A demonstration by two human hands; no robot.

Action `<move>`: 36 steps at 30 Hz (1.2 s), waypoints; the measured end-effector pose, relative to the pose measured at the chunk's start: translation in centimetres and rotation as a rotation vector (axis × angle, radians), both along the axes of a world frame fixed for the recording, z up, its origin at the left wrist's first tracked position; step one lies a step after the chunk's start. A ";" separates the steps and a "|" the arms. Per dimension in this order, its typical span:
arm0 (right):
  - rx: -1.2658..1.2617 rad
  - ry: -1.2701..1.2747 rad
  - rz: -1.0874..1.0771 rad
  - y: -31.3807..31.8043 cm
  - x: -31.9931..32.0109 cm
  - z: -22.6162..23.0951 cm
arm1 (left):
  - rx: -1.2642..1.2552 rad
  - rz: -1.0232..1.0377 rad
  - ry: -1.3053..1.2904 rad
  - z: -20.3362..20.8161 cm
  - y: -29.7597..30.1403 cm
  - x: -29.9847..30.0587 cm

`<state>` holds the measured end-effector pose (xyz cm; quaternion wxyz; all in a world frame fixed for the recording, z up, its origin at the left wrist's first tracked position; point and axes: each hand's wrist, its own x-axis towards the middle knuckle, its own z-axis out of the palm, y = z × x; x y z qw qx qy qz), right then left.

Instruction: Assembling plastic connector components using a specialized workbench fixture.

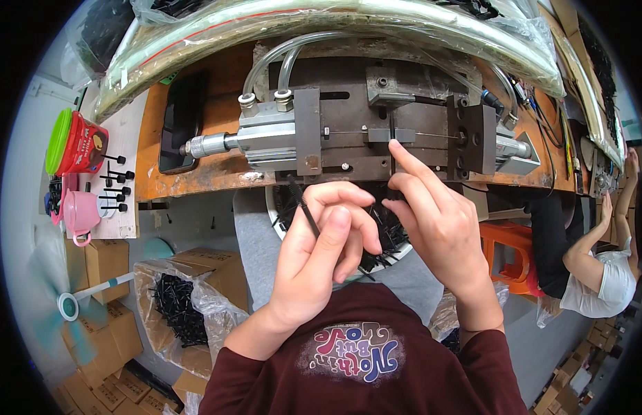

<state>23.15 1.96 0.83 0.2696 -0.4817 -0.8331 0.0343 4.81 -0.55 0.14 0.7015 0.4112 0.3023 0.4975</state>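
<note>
A phone (179, 128) lies on the bench (204, 181), left of the pneumatic fixture (359, 163).

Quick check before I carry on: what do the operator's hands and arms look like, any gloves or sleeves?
The left hand and right hand are ungloved, with no rings or wristbands visible. Dark maroon sleeves cover the upper part of the arms, leaving both wrists bare.

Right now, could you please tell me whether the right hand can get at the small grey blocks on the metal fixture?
Probably yes: the right hand has its index fingertip close to the small grey blocks, and nothing visible seems to stand between.
</note>
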 end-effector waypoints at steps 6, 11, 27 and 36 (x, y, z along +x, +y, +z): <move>-0.036 -0.138 -0.033 0.6 0.0 1.0 | -0.261 -0.222 -0.212 1.2 0.0 -0.5; -0.035 -0.100 -0.018 0.9 0.0 1.6 | -0.155 -0.176 -0.136 1.7 -0.2 -0.7; -0.433 1.638 0.930 -7.3 0.5 8.1 | 0.452 0.178 0.389 1.8 -1.7 -1.0; -0.389 1.660 1.082 -9.2 -0.1 9.5 | 0.493 0.104 0.454 1.8 -3.8 -0.7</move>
